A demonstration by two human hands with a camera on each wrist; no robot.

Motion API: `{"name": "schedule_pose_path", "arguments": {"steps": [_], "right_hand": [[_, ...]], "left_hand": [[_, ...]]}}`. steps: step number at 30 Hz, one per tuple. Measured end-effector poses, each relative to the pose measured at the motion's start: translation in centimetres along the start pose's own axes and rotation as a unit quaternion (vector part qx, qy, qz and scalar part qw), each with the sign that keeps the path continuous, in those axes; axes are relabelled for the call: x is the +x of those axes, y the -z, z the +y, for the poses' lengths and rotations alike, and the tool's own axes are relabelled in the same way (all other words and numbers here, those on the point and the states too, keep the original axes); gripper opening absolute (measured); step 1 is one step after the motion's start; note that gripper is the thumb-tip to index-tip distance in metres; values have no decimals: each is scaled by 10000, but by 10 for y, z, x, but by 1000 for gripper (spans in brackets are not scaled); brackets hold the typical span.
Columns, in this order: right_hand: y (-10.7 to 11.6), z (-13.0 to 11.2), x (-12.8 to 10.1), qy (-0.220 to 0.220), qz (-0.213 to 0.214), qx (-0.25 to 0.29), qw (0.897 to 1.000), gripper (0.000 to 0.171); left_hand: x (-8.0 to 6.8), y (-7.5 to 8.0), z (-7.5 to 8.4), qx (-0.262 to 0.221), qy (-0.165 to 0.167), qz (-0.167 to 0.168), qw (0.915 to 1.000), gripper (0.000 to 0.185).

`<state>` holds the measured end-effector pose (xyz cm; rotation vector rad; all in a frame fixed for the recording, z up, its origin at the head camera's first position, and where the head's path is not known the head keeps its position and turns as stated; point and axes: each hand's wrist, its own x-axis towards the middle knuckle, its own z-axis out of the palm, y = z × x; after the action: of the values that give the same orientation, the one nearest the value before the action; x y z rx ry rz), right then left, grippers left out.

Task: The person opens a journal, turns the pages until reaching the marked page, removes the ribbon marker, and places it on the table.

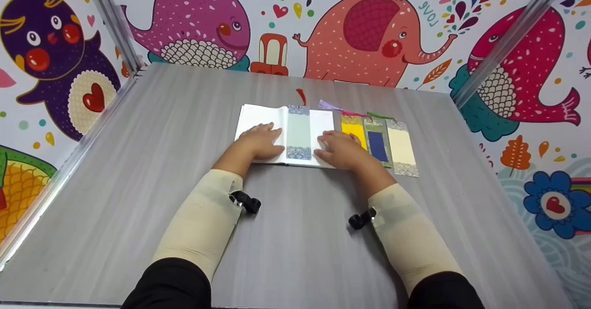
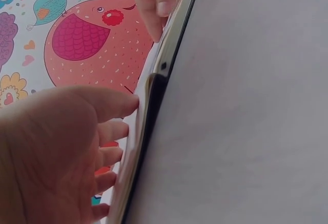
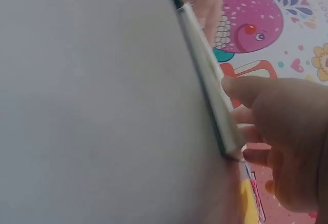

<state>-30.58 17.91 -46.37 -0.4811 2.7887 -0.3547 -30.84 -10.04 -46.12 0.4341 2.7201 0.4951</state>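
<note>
An open book [image 1: 258,115] with white pages lies on the grey table. Along its middle fold, mostly over the right page, rests a pale green bookmark [image 1: 298,130] with blue patterned ends and a red tassel [image 1: 301,96]. My left hand [image 1: 261,142] presses on the left page, fingers spread. On the right page my right hand [image 1: 340,149] rests with its fingers extended, close to the bookmark's right side. In the left wrist view the thumb and fingers lie along the page surface, above the book's dark cover edge [image 2: 163,80].
Right of the book lie a yellow bookmark [image 1: 353,129], a green one with a blue panel [image 1: 377,146], and a cream one [image 1: 401,147]. Purple, pink and green tassels stretch behind them. Patterned walls [image 1: 277,18] enclose the table's back and sides.
</note>
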Motion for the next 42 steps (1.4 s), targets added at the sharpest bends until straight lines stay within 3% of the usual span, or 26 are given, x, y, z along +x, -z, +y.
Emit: {"name": "schedule_pose_path", "arguments": {"steps": [5, 10, 19, 42], "right_hand": [[6, -16, 17, -170, 270, 123, 9994, 67], [0, -31, 29, 172, 290, 228, 9992, 73], [-16, -49, 43, 521, 96, -125, 9985, 74], [-9, -12, 14, 243, 88, 87, 9996, 72]], "left_hand": [[-1, 1, 0, -46, 78, -10, 10000, 76], [-1, 1, 1, -34, 85, -8, 10000, 75], [-1, 3, 2, 51, 63, -42, 10000, 76], [-1, 1, 0, -136, 104, -90, 9998, 76]]}}
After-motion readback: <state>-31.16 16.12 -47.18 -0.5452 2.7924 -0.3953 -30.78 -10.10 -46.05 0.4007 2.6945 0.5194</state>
